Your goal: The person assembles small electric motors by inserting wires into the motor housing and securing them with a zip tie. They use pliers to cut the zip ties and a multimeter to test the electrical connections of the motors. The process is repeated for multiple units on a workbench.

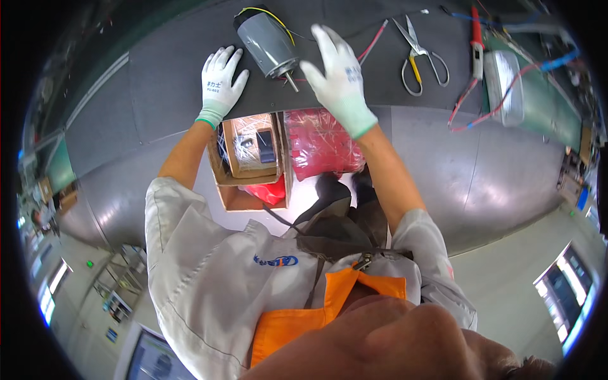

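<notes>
A grey cylindrical electric motor point(267, 45) lies on the dark worktop, its metal shaft pointing toward me and a yellow wire looping over its black end. To its left, my left hand point(221, 81), in a white glove with a green cuff, rests on the worktop with fingers stretched out and nothing in it. My right hand point(340, 79), gloved the same way, is just right of the motor with thumb and fingers apart. Thin wires pass behind the right hand, and a pink-red wire end point(373, 42) shows beyond its fingers.
Scissors point(415, 54) with one yellow-wrapped handle lie right of my right hand. Farther right are a red-handled tool point(477, 44) with a red cable and a clear plastic container point(505, 88). Below the worktop edge stand cardboard boxes point(221, 171) and a red plastic-wrapped bundle point(313, 142).
</notes>
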### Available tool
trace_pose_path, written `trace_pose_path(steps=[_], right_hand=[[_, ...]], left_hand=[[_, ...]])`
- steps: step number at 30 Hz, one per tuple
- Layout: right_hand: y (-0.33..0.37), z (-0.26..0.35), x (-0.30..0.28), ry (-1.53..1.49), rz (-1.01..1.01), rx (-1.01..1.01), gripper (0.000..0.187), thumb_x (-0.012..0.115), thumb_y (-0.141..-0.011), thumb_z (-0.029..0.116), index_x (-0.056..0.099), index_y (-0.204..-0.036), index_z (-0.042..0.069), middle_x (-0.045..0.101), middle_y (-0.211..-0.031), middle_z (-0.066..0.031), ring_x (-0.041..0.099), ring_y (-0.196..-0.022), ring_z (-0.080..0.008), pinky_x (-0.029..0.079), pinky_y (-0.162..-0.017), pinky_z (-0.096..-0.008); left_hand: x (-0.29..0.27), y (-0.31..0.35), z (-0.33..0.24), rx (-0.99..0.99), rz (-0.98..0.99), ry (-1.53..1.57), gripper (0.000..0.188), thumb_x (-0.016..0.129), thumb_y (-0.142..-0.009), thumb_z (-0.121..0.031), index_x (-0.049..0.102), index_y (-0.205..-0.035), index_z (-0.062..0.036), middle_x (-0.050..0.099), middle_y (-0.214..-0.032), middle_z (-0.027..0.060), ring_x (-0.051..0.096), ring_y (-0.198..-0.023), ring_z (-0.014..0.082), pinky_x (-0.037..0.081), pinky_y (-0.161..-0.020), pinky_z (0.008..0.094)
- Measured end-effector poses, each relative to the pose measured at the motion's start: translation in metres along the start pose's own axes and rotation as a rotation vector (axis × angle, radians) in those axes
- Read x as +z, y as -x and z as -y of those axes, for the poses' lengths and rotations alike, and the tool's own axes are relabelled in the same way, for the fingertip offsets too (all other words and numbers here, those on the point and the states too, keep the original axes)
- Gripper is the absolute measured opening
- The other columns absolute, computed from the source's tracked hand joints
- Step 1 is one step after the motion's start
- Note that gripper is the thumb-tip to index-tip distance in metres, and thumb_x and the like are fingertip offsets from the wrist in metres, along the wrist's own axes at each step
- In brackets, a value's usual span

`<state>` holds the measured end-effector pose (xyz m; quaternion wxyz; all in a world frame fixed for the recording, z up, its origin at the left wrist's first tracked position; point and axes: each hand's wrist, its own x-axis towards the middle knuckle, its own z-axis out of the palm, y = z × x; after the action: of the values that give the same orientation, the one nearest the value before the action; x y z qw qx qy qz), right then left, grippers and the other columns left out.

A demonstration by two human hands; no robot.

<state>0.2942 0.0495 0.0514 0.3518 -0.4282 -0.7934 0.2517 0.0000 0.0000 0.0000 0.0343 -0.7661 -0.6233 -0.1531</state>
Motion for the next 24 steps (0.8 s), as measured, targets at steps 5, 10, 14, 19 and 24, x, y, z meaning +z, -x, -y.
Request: trace_pose_path(steps=[5, 10, 14, 19, 24], right_hand=[[-0.103, -0.044, 0.043, -0.098, 0.275, 0.209, 0.059, 0.064, -0.094, 0.032, 0.052, -0.143, 0.003, 0.065, -0.128, -0.0268, 0.064, -0.117, -0.0419, 0.050, -0.101, -0.0480], [-0.122, -0.066, 0.050, -0.189, 0.592, 0.257, 0.041, 0.061, -0.096, 0.025, 0.065, -0.132, 0.005, 0.072, -0.098, -0.0171, 0.068, -0.086, -0.0260, 0.055, -0.081, -0.0381], [-0.143, -0.076, 0.024, -0.703, 0.852, 0.648, 0.046, 0.062, -0.101, 0.015, 0.056, -0.141, -0.006, 0.071, -0.096, -0.0092, 0.068, -0.078, -0.0141, 0.060, -0.070, -0.0297], [-0.144, -0.083, 0.018, -0.874, 0.931, 0.645, 0.044, 0.060, -0.101, 0.013, 0.055, -0.140, -0.007, 0.071, -0.109, -0.0133, 0.071, -0.092, -0.0188, 0.061, -0.087, -0.0360], [-0.132, -0.079, 0.010, -1.192, 0.830, 0.647, 0.049, 0.065, -0.098, 0.012, 0.053, -0.141, -0.010, 0.067, -0.118, -0.0149, 0.068, -0.102, -0.0196, 0.056, -0.096, -0.0338]], left_hand=[[-0.003, -0.022, 0.000, -0.033, 0.026, 0.010, 0.053, 0.069, -0.089, -0.028, 0.060, -0.138, -0.0091, 0.058, -0.142, 0.0157, 0.050, -0.137, 0.0358, 0.033, -0.120, 0.0505], [-0.004, -0.018, 0.000, -0.075, 0.062, -0.017, 0.052, 0.066, -0.091, -0.028, 0.059, -0.140, -0.0100, 0.056, -0.146, 0.0141, 0.047, -0.140, 0.0344, 0.031, -0.122, 0.0497], [-0.005, -0.019, -0.006, -0.107, 0.106, -0.026, 0.054, 0.065, -0.092, -0.029, 0.057, -0.142, -0.0105, 0.054, -0.148, 0.0136, 0.045, -0.142, 0.0334, 0.030, -0.122, 0.0493], [-0.007, -0.020, -0.006, -0.101, 0.116, -0.033, 0.054, 0.064, -0.091, -0.027, 0.056, -0.141, -0.0100, 0.053, -0.147, 0.0150, 0.045, -0.141, 0.0349, 0.030, -0.122, 0.0500], [-0.016, -0.022, -0.002, -0.051, 0.086, -0.005, 0.055, 0.065, -0.089, -0.025, 0.058, -0.139, -0.0065, 0.055, -0.144, 0.0180, 0.048, -0.138, 0.0376, 0.033, -0.120, 0.0518]])
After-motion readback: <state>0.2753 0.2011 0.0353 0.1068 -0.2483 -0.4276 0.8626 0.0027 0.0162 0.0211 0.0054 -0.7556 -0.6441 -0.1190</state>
